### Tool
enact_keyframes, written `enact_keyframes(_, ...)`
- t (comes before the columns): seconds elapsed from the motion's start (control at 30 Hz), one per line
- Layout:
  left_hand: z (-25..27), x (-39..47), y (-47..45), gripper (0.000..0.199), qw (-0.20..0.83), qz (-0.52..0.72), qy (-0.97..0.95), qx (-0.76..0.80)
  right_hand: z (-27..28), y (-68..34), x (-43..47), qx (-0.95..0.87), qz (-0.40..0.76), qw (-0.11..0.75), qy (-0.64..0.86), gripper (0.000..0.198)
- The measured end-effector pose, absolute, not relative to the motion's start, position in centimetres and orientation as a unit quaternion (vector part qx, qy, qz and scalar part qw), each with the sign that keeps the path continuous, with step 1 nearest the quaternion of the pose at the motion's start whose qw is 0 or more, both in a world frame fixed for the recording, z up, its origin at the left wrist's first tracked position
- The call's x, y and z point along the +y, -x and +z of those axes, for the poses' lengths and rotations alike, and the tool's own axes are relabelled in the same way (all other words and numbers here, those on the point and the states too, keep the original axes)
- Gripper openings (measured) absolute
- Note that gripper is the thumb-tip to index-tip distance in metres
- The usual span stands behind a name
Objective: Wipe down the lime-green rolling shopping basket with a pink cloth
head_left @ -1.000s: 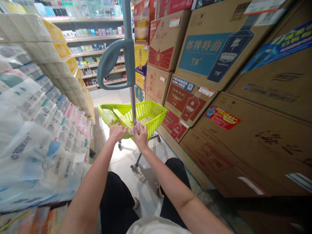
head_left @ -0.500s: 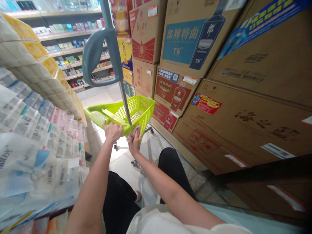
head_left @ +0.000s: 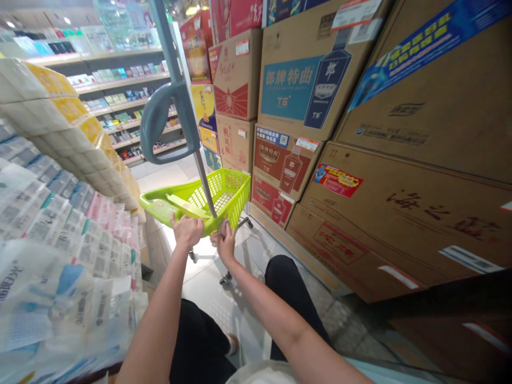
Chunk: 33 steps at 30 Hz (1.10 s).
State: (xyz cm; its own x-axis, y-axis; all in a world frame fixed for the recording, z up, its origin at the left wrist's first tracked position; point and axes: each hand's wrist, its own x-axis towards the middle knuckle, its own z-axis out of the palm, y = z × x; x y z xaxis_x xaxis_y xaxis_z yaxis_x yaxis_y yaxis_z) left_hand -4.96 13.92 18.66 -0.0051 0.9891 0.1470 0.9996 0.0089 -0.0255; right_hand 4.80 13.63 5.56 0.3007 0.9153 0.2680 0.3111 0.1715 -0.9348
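Observation:
A lime-green shopping basket [head_left: 239, 205] on a wheeled frame stands before me, with a grey pole rising from its near rim to a blue-grey handle [head_left: 192, 122]. My left hand [head_left: 189, 232] is closed over the near rim, left of the pole's foot. Just right of it, my right hand [head_left: 224, 245] presses a small crumpled pale cloth [head_left: 224, 228] against the outside of the basket near the rim. Part of the cloth is hidden by the fingers. Inside the basket only its lattice walls and floor show.
Stacked cardboard cartons [head_left: 420, 192] line the right side close by. Packs of tissue paper [head_left: 52, 128] and plastic-wrapped packs [head_left: 72, 277] are piled at the left. Behind the basket are shelves of small boxes [head_left: 120, 98]. Tiled floor [head_left: 208, 272] shows between my legs and the wheels.
The view has tilted up a little, so the basket and cartons sit lower in the picture. My left hand keeps its place on the rim; my right hand has shifted slightly with the cloth.

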Motion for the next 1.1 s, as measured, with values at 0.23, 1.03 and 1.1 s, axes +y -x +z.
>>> enact_keyframes(0.23, 17.9, 14.0, 3.8, 0.054, 0.076, -0.067, 0.686, -0.721, 8.5, -7.2, 15.0, -0.556, 0.267, 0.576, 0.537, 0.060)
enact_keyframes(1.03, 16.4, 13.1, 6.3, 0.036, 0.127, -0.255, 0.728, -0.624, 17.0, -13.2, 11.6, -0.760, 0.162, 0.227, 0.587, 0.044)
enact_keyframes(1.1, 15.8, 13.4, 6.4, 0.038, 0.128, -0.255, 0.722, -0.631, 17.3, -12.6, 11.3, -0.776, 0.152, 0.243, 0.562, 0.042)
